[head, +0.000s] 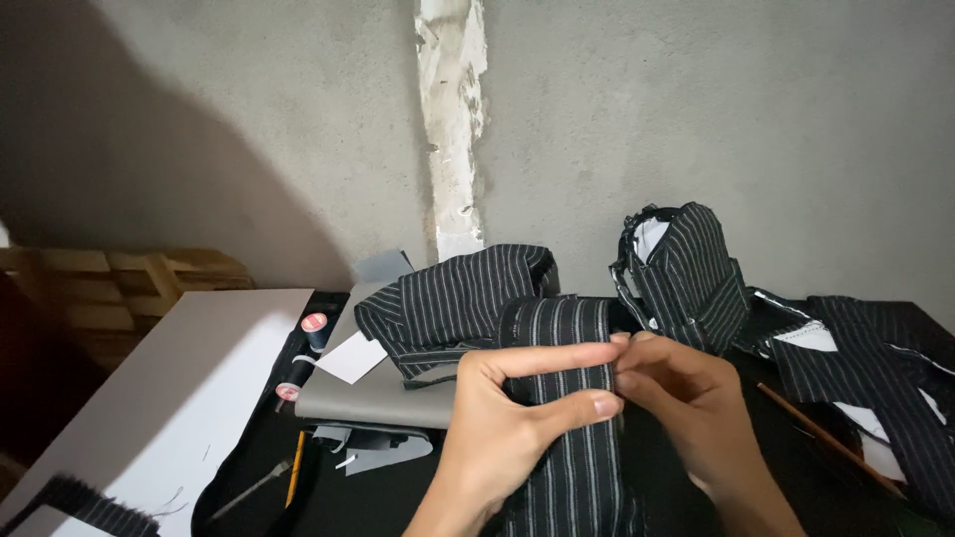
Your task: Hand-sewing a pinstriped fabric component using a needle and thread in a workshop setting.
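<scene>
A long strip of black cloth with white stripes (567, 328) runs from the table's middle toward me. My left hand (507, 428) pinches it from the left, thumb and forefinger stretched across its face. My right hand (686, 398) grips its right edge, fingertips meeting the left hand's. The strip's lower part hangs between my wrists. Behind it lies a folded piece of the same striped cloth (448, 298).
More striped pieces are piled at the right (686, 273) and far right (875, 378), with a brown stick (826, 438) across them. A grey board (373, 393), a white card (350, 358), thread spools (314, 328), a pencil (295, 479) and a white board (169, 398) lie at the left. A concrete wall stands behind.
</scene>
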